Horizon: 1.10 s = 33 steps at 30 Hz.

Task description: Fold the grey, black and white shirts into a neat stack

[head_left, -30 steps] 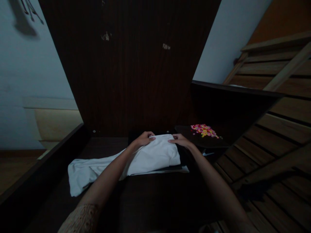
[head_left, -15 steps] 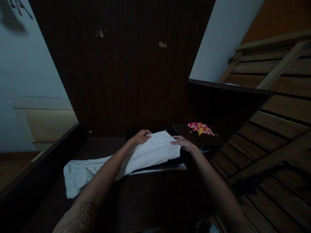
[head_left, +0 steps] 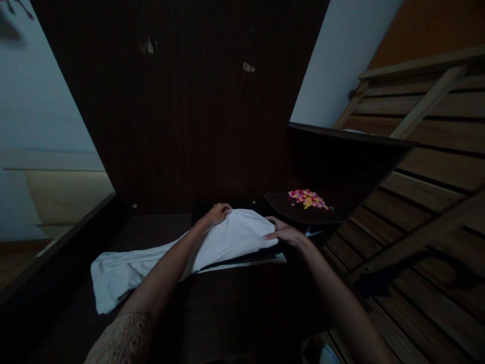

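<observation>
A long white piece of cloth [head_left: 235, 240], perhaps a garment, lies across the dark wooden surface [head_left: 235, 308]. Its narrower, wrinkled left end spreads out under my left forearm. My left hand [head_left: 219, 215] pinches the far edge of the cloth, fingers curled. At the right end, my right hand [head_left: 283, 232] grips the cloth with the thumb on top and the fingers behind it. Dark fabric [head_left: 261, 255] and a thin white edge show beneath the cloth. What lies under the raised part is hidden.
Small pink, red and yellow pieces [head_left: 308, 198] are heaped on a rounded dark shelf [head_left: 276, 205] at the right. A tall dark panel [head_left: 182, 111] stands behind the surface. Wooden slats [head_left: 428, 192] rise on the right, and a raised dark edge [head_left: 76, 232] runs along the left.
My right hand has closed further round the right end of the cloth, whose corner is now bunched and rounded. My left hand keeps its hold. The view has shifted slightly.
</observation>
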### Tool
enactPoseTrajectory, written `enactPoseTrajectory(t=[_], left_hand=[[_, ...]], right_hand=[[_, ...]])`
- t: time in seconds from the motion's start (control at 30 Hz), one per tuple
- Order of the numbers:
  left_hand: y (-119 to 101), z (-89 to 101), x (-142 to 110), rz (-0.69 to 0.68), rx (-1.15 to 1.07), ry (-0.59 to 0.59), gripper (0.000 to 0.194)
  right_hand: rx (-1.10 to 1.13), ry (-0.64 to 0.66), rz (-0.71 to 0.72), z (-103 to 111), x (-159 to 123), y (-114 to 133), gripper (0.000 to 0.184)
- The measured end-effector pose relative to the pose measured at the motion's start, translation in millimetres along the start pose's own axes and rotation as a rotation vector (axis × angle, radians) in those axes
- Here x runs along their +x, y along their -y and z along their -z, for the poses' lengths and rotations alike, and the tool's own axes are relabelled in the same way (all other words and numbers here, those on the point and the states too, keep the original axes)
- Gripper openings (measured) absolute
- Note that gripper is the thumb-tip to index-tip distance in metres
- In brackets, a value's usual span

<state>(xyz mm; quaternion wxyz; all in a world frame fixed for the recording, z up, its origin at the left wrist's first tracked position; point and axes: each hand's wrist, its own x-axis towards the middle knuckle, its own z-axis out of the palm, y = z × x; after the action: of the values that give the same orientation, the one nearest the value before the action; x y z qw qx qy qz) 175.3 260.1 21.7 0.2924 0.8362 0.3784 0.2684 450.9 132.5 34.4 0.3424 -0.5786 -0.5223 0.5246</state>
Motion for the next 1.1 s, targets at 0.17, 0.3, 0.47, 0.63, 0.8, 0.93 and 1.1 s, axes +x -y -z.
enactPoseTrajectory(t=[0.17,0.3,0.47,0.63,0.8,0.93,1.1], left_hand=[[-1,-3.3,0,-0.003,-0.003,0.007,0.026],[-3,-4.1,1,0.001,-0.014,0.001,0.026],[-3,-0.2,1,0.030,-0.019,0.003,0.028],[2,-1.1,8,0.099,-0.019,0.076,0.017],[-2,-2.7,11,0.135,-0.094,0.100,0.022],[-14,4.7,6,0.089,-0.179,0.144,0.026],[-31,12.8,-3,-0.028,-0.233,0.219,0.023]], right_hand=[[-0.054,-0.035,-0.046,13,-7,8,0.090],[-0.080,0.008,-0.077,9,-10,1,0.082],[-0.050,-0.081,0.028,13,-8,-11,0.079],[-0.254,-0.114,0.041,14,8,-20,0.052],[-0.459,-0.266,0.163,7,23,-22,0.043],[-0.604,-0.272,0.165,4,28,-20,0.048],[-0.703,-0.361,0.400,-12,29,2,0.052]])
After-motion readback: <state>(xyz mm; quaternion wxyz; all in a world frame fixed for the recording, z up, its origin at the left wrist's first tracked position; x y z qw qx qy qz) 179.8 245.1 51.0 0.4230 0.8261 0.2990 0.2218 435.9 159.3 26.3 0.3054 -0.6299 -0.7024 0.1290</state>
